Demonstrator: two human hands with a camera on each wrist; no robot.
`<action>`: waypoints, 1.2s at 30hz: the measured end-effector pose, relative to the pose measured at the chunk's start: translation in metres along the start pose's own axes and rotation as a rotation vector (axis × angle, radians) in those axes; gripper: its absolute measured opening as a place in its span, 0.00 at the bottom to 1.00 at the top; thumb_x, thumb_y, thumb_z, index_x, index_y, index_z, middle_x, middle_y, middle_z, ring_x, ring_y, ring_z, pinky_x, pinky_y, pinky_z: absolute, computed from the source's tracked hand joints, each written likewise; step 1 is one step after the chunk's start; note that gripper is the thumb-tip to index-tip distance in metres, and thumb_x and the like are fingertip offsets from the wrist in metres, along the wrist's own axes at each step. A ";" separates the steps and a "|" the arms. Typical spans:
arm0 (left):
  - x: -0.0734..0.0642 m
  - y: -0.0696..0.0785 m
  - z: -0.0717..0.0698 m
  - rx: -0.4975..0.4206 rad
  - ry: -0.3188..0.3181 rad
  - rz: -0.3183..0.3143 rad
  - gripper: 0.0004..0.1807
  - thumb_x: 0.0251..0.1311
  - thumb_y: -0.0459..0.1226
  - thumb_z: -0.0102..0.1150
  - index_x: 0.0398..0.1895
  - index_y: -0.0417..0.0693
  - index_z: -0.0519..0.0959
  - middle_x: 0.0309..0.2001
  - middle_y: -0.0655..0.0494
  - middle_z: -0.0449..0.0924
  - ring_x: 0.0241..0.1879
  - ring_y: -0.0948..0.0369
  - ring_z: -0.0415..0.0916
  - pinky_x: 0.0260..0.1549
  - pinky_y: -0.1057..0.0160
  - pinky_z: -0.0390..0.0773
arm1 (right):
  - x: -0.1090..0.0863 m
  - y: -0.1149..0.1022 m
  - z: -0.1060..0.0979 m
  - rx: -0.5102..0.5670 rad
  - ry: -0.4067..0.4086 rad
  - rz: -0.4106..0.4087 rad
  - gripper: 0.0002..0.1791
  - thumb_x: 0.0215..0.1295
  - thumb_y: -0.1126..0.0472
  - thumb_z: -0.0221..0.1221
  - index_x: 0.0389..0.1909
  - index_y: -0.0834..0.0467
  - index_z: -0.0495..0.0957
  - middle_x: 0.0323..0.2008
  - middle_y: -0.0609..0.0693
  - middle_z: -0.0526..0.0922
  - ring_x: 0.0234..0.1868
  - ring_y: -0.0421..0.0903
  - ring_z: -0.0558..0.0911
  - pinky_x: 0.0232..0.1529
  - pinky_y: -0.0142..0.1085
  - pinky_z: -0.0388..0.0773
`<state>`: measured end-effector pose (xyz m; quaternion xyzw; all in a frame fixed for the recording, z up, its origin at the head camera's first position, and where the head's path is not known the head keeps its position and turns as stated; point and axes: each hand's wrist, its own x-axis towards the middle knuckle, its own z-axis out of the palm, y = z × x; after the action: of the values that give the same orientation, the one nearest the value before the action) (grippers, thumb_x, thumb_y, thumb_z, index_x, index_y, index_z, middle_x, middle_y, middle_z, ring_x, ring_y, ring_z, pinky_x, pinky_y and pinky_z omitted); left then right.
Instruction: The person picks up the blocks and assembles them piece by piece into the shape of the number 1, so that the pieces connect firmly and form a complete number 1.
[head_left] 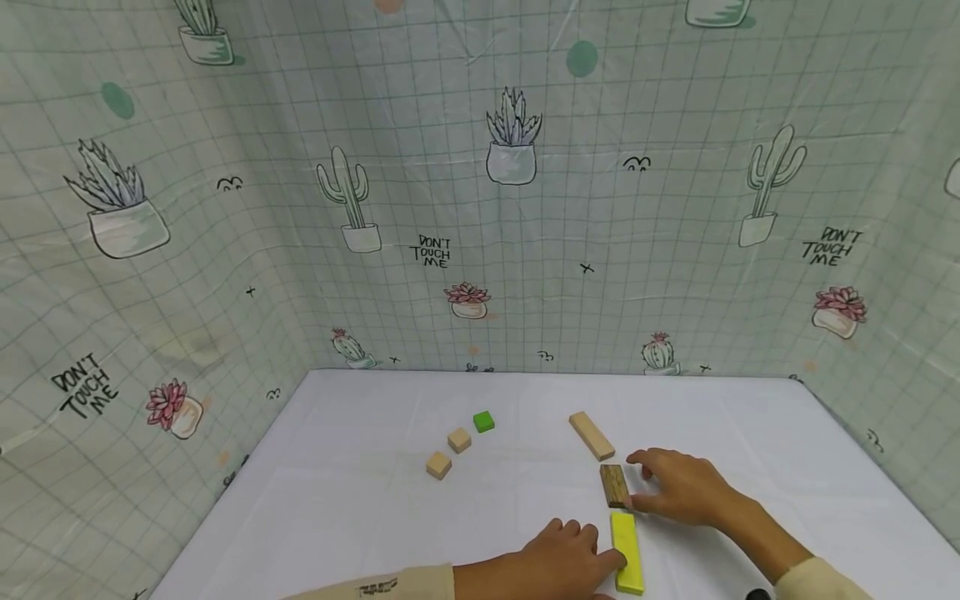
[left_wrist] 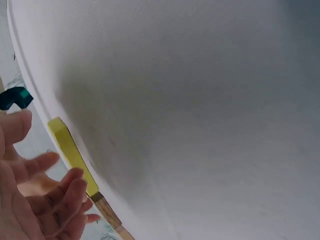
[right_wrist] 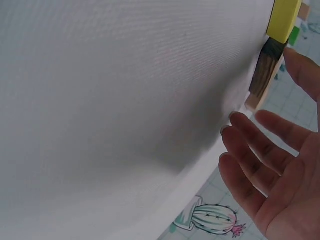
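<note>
A yellow rectangular block [head_left: 630, 558] lies flat on the white table, near its front in the head view. My left hand [head_left: 562, 560] is at its left side, one digit overlapping the block's edge; whether it touches is unclear. In the left wrist view, that hand's fingers are loosely bent, not wrapped around the yellow block [left_wrist: 72, 155]. Beyond it lies a shorter dark brown wood-grained block [head_left: 612, 486]. My right hand [head_left: 690, 489] is just right of this block, thumb by its near end and fingers spread. A pale wooden block [head_left: 592, 436] continues the row, angled leftward.
Left of the row, two pale wooden cubes [head_left: 438, 465] and a green cube [head_left: 483, 422] lie along a diagonal. A patterned cloth [head_left: 555, 217] hangs behind and beside the white table [head_left: 360, 533]. Near the right sleeve, a small black object [head_left: 758, 594] shows at the bottom edge.
</note>
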<state>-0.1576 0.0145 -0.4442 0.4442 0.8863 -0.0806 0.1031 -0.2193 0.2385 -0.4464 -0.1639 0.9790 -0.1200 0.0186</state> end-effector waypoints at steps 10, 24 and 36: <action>0.023 0.014 -0.002 0.032 0.047 -0.157 0.37 0.63 0.71 0.46 0.49 0.51 0.83 0.37 0.60 0.80 0.35 0.65 0.74 0.42 0.62 0.73 | 0.008 -0.004 0.002 0.024 -0.016 0.003 0.32 0.51 0.42 0.73 0.53 0.54 0.81 0.34 0.42 0.81 0.34 0.41 0.75 0.34 0.43 0.76; 0.038 0.018 -0.003 0.087 0.012 -0.194 0.37 0.58 0.74 0.48 0.47 0.56 0.84 0.36 0.62 0.82 0.36 0.65 0.76 0.48 0.58 0.72 | 0.008 -0.002 0.004 0.062 -0.030 -0.005 0.31 0.49 0.43 0.74 0.52 0.54 0.81 0.35 0.42 0.80 0.34 0.41 0.76 0.35 0.43 0.77; 0.037 0.009 -0.003 -0.064 -0.049 -0.317 0.28 0.55 0.67 0.63 0.45 0.56 0.83 0.33 0.62 0.80 0.34 0.65 0.75 0.49 0.59 0.74 | 0.011 0.001 0.003 0.067 -0.036 -0.011 0.30 0.51 0.41 0.73 0.52 0.54 0.81 0.36 0.42 0.81 0.36 0.41 0.77 0.38 0.47 0.78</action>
<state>-0.1721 0.0491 -0.4508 0.2933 0.9446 -0.0786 0.1246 -0.2294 0.2347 -0.4499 -0.1706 0.9730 -0.1497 0.0410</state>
